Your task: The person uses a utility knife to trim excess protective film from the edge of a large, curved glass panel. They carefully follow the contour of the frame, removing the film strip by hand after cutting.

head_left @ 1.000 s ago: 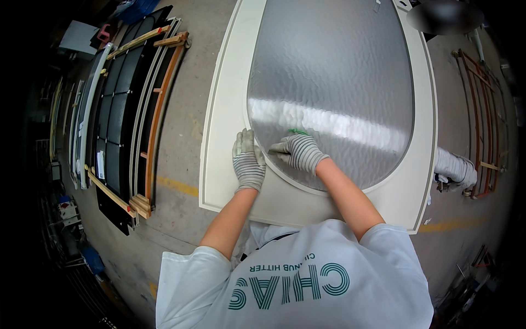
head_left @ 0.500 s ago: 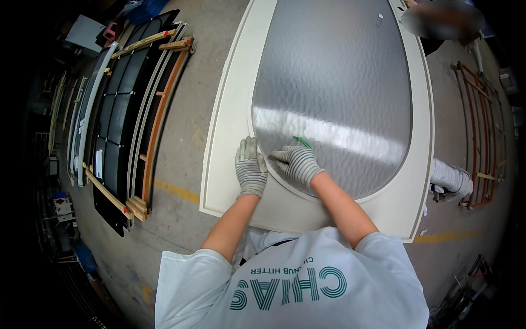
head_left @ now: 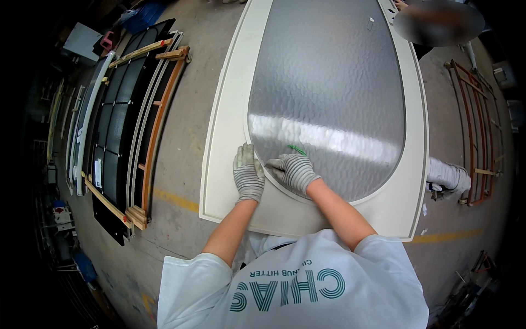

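Observation:
A cream door panel [head_left: 227,137] lies flat before me, with a long, round-ended pane of rippled grey glass [head_left: 329,71] set in it. My left hand [head_left: 249,174], in a striped grey glove, rests flat on the panel beside the pane's curved rim, fingers stretched out. My right hand [head_left: 296,172], gloved alike, is over the lower left of the glass. Its forefinger side points at the curved edge; the other fingers are curled. A thin green thing [head_left: 297,149] shows just beyond its knuckles. Whether that hand holds it I cannot tell.
To the left, dark panels [head_left: 118,115] lean in an orange rack [head_left: 156,131] with wooden bars. A co-worker's hand [head_left: 401,5] is at the panel's far right. A pale wrapped bundle [head_left: 448,175] and a reddish metal rack [head_left: 475,131] stand to the right.
The view has shifted slightly, so the panel sits a little further left and lower. Both hands keep nearly the same places at the pane's curved edge.

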Action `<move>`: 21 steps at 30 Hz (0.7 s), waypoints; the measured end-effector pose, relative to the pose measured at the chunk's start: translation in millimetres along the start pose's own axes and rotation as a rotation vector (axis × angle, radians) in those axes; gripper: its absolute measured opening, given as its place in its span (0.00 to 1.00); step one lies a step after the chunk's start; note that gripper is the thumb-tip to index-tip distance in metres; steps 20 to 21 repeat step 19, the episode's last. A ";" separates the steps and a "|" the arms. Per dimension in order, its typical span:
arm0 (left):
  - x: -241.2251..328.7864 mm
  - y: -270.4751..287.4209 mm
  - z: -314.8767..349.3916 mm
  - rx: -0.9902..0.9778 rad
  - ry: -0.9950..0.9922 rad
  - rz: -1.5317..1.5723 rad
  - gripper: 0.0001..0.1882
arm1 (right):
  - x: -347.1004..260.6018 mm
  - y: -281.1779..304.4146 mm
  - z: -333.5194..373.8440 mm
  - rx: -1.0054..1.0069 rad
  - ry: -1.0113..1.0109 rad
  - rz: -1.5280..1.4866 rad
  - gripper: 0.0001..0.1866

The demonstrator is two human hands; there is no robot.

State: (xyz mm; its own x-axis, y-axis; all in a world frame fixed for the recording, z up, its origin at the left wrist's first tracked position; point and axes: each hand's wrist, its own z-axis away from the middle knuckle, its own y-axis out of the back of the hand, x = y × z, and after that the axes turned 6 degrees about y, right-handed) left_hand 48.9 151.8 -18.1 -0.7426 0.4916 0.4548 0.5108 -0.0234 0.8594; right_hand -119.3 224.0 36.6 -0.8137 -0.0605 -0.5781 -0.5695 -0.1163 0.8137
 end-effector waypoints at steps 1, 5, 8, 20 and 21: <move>0.7 -0.2 -0.5 -0.006 0.004 -0.004 0.28 | -0.3 -2.4 0.5 0.014 -0.017 0.002 0.14; -1.2 -0.2 2.1 0.008 -0.011 0.031 0.28 | -3.4 -7.7 4.4 0.040 -0.032 0.001 0.15; -0.4 1.9 0.3 0.001 -0.007 0.033 0.28 | -5.5 -14.4 6.0 0.070 -0.009 0.005 0.15; -2.5 -1.0 3.9 -0.005 -0.025 0.006 0.25 | -6.3 -22.1 13.2 0.174 -0.068 0.025 0.16; -2.5 -1.0 3.9 -0.005 -0.025 0.006 0.25 | -6.3 -22.1 13.2 0.174 -0.068 0.025 0.16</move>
